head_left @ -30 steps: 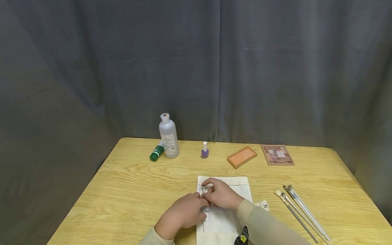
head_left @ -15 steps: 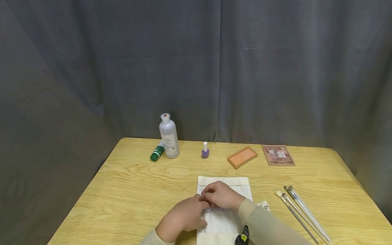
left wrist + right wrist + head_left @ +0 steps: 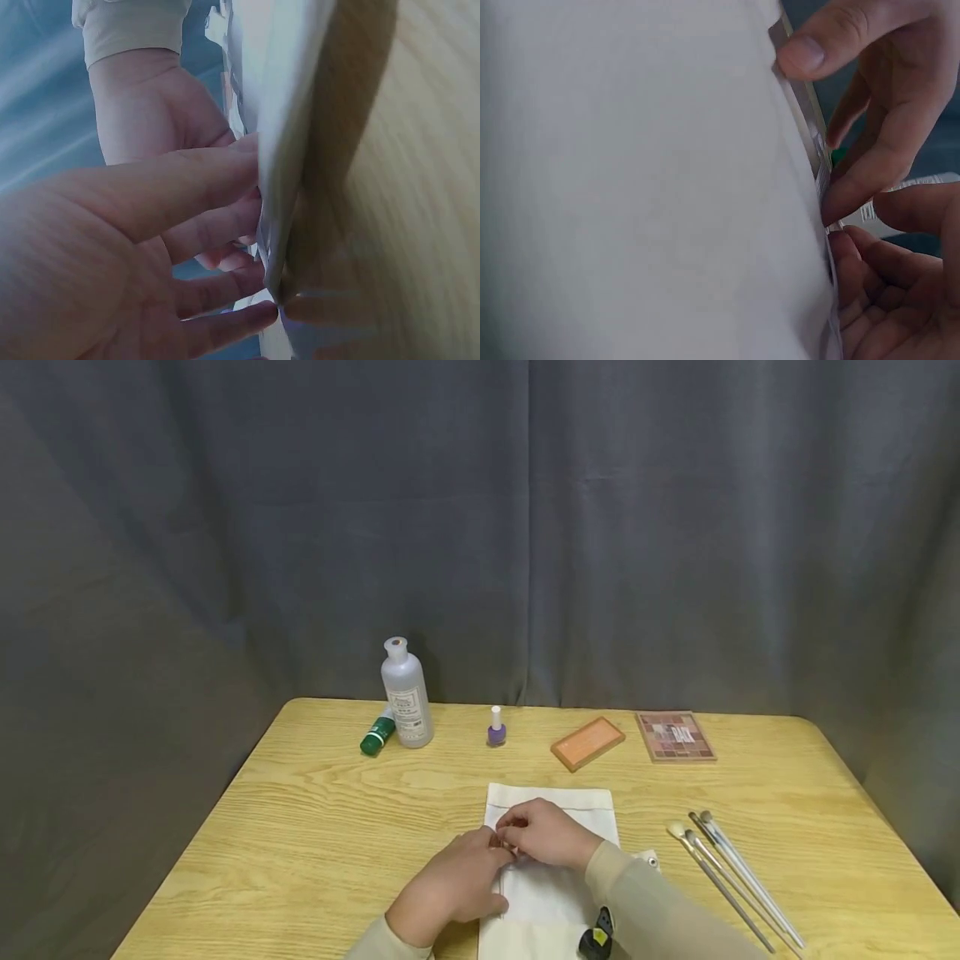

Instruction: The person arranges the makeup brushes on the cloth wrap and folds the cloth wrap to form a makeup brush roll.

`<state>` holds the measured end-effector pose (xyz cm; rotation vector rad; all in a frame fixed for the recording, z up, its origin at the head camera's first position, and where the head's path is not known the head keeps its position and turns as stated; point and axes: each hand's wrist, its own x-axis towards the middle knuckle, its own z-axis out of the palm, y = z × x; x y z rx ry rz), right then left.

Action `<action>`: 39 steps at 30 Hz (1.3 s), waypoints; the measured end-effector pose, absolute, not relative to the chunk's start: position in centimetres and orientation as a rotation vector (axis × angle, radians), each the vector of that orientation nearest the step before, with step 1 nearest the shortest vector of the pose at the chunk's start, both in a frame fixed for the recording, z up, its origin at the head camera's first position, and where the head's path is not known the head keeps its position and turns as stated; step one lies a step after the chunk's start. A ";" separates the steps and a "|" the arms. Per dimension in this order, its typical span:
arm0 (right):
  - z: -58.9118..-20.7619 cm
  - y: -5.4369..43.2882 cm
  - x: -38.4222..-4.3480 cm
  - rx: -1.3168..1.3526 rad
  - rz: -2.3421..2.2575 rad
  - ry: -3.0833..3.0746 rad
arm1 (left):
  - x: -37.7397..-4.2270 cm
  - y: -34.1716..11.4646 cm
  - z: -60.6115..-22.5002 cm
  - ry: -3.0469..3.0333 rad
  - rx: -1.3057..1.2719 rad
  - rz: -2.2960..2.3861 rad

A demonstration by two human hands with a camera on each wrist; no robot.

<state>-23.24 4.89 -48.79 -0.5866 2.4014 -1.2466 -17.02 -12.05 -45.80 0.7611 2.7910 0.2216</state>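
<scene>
A white cloth brush roll point(image 3: 551, 902) lies on the table in front of the person. My left hand point(image 3: 459, 877) holds its left edge; in the left wrist view the thumb rests along the cloth point(image 3: 289, 142) with the fingers spread below. Beside it, my right hand point(image 3: 551, 835) bends its fingers into a pinch at the pocket's opening, on a slim makeup brush point(image 3: 501, 893) whose shaft shows as a thin line down the pocket. The brush's upper end is hidden by fingers. In the right wrist view both hands' fingertips meet at the cloth's edge.
Several loose brushes point(image 3: 731, 877) lie to the right. Along the back are a green-capped tube point(image 3: 377, 735), a clear bottle point(image 3: 407, 702), purple nail polish point(image 3: 497, 731), an orange case point(image 3: 588, 743) and a makeup palette point(image 3: 677, 737). A grey curtain point(image 3: 480, 527) hangs behind.
My right index finger has curled down toward the thumb, and the silver shaft seen above the fingers is now out of sight. My left hand stays at the cloth's edge. The head view shifted slightly.
</scene>
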 end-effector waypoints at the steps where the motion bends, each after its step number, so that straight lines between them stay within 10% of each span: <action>1: -48.8 5.0 -23.4 -0.575 -1.248 2.405 | -17.2 -11.9 -45.8 2.795 0.759 0.230; 39: -46.9 26.4 -16.9 -0.264 -0.798 2.992 | -16.2 -9.1 -45.9 2.756 0.776 0.145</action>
